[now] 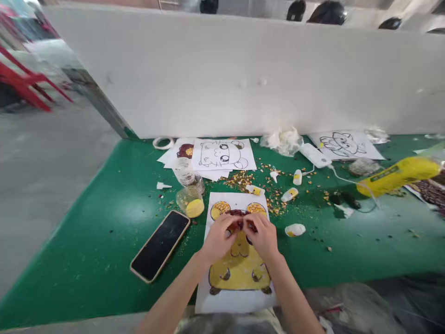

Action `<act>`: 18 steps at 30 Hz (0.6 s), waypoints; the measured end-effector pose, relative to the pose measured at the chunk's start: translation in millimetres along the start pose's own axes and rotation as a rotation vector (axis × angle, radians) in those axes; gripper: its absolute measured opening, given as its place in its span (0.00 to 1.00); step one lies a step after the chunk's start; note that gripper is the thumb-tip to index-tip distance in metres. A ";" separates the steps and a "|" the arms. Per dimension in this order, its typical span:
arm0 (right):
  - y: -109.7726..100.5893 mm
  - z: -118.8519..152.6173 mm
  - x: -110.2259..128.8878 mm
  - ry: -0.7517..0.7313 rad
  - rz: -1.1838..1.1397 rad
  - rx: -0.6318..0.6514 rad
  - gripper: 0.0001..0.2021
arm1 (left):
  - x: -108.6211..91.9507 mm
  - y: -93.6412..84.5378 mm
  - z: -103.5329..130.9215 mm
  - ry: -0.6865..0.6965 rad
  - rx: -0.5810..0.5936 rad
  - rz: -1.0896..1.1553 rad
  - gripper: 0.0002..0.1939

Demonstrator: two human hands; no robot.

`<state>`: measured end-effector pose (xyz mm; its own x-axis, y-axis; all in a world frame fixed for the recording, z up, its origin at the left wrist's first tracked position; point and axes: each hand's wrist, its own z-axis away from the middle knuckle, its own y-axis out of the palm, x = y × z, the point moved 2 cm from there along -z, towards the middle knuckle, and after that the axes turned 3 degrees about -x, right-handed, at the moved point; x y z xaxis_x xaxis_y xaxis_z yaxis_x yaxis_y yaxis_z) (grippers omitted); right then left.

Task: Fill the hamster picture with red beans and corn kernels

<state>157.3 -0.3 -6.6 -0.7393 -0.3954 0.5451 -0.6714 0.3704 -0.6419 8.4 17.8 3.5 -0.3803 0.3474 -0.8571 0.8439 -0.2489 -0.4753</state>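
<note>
Both hands, left hand point(219, 239) and right hand point(262, 236), pinch fingertips together on the seed picture point(238, 269); grip contents too small to tell.

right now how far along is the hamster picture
The body of the hamster picture is covered in yellow grain, and both ears are filled. The left hand and right hand meet over the face, where dark red seeds sit; how much is bare there is hidden. Another outline drawing lies uncoloured further back.
</note>
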 end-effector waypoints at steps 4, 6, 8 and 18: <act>-0.1 -1.9 -1.0 0.008 -0.018 -0.011 0.05 | -1.9 -0.6 -0.1 -0.005 -0.006 0.006 0.15; -1.1 -2.4 -0.6 0.015 -0.040 -0.029 0.05 | -2.0 -0.9 -0.3 -0.011 -0.009 0.006 0.15; -2.7 -2.9 0.1 0.024 -0.069 -0.048 0.04 | -1.5 -1.0 -0.3 -0.019 -0.012 0.004 0.14; -0.8 -3.0 1.5 -0.043 -0.075 0.009 0.05 | 2.0 1.3 1.6 -0.017 -0.017 -0.024 0.14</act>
<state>156.6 1.3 -3.7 -0.6838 -0.4579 0.5681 -0.7242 0.3307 -0.6052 8.1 16.7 0.8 -0.4067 0.3378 -0.8488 0.8405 -0.2256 -0.4926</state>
